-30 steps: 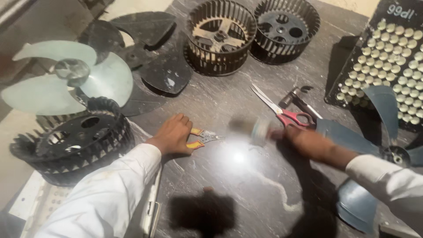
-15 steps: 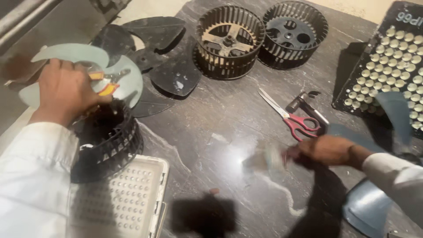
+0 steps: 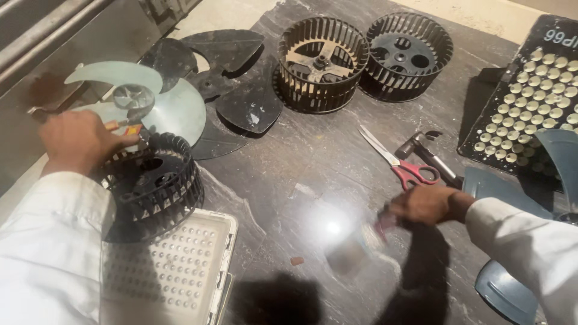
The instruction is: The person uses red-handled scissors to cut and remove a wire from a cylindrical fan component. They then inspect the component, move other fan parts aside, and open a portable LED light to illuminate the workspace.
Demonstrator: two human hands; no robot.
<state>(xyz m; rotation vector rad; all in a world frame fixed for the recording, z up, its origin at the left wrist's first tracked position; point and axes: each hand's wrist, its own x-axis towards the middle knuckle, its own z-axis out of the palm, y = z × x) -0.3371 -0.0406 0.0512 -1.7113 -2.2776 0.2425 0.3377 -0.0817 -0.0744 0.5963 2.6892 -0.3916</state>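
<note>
Left hand (image 3: 75,141) is gripping orange-handled pliers (image 3: 123,127) at far left, over the black blower wheel (image 3: 150,183) beside the pale fan blade (image 3: 150,99). Right hand (image 3: 424,204) is closing on a blurred brush (image 3: 361,238) near the red scissors (image 3: 400,162).

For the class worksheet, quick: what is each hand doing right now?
Left hand: closed on orange-handled pliers.
Right hand: closed on a small blurred item; cannot be told.

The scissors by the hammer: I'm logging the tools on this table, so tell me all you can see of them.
The scissors have red plastic-looking loop handles and pale metal blades. They lie flat on the dark table, blades nearly shut and pointing up-left, handles toward the right hand. The hammer lies close alongside the handles, seemingly touching them. No hand touches the scissors.
</note>
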